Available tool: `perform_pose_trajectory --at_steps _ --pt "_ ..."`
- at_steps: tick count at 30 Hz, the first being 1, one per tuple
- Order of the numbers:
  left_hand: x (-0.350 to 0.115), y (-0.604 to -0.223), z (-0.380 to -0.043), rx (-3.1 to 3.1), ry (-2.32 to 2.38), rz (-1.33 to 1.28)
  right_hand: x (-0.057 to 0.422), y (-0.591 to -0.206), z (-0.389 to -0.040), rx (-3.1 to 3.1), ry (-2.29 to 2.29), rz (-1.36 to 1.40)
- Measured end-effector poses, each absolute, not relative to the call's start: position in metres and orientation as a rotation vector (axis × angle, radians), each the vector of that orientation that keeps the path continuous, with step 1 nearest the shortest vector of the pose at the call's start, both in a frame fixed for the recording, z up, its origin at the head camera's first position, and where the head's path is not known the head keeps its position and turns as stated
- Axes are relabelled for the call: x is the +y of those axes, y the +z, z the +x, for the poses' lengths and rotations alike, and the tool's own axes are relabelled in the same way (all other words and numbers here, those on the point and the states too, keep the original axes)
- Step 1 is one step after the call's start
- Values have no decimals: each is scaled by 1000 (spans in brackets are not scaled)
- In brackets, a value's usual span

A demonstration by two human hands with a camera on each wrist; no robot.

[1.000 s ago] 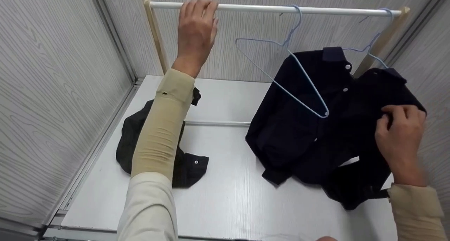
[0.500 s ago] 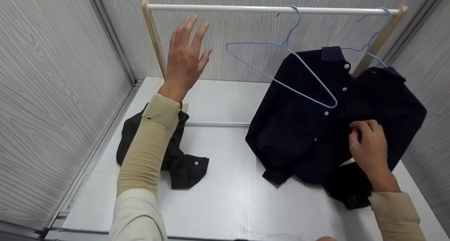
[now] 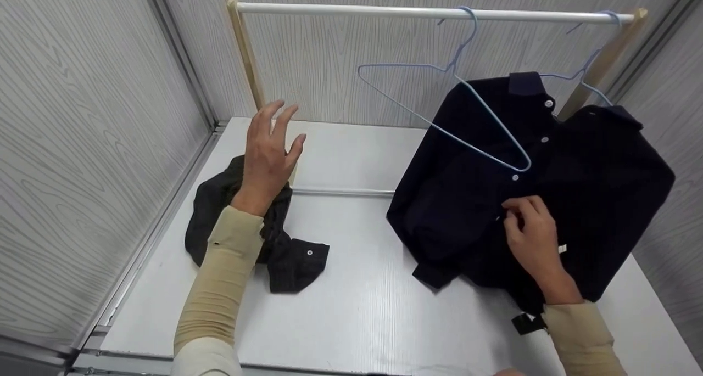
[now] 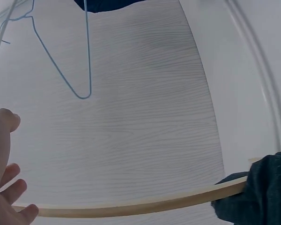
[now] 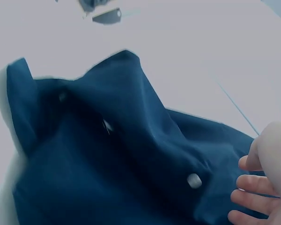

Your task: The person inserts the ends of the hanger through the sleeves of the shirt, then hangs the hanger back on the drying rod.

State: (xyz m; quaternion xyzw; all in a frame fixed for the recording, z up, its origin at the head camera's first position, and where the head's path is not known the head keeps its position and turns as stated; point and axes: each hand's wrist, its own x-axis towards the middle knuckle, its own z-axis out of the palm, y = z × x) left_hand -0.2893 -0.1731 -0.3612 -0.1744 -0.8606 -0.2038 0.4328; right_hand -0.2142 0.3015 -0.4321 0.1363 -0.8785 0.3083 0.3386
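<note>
My left hand [image 3: 269, 156] hovers over the left side, fingers spread and holding nothing, above a crumpled dark shirt [image 3: 211, 206] that lies on the white board. My right hand [image 3: 533, 239] is in front of a navy button-up shirt [image 3: 456, 200] on a blue wire hanger [image 3: 582, 74] at the right end of the rack. Its fingers [image 5: 253, 199] are loosely bent near the button placket, with no cloth pinched between them in the right wrist view. A bare blue wire hanger [image 3: 406, 66] hangs from the white rail [image 3: 351, 10], overlapping the navy shirt.
The rack's wooden posts [image 3: 245, 57] stand at both ends of the rail. A low white bar [image 3: 346, 191] crosses the white board [image 3: 351, 310]. Wood-patterned panels [image 3: 99, 118] close in the back and sides.
My left hand has let go of the rail and come down toward the crumpled shirt. My right hand has moved left across the navy shirt. The bare hanger has swung slightly.
</note>
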Motion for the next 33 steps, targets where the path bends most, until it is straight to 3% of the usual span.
perform_pose_trajectory --at_steps 14,33 --pt "-200 -427 -254 -2287 -702 -258 243 -448 -215 -2254 1106 445" --pt "-228 -482 -221 -2977 -818 254 112 -498 -205 -2358 1213 725"
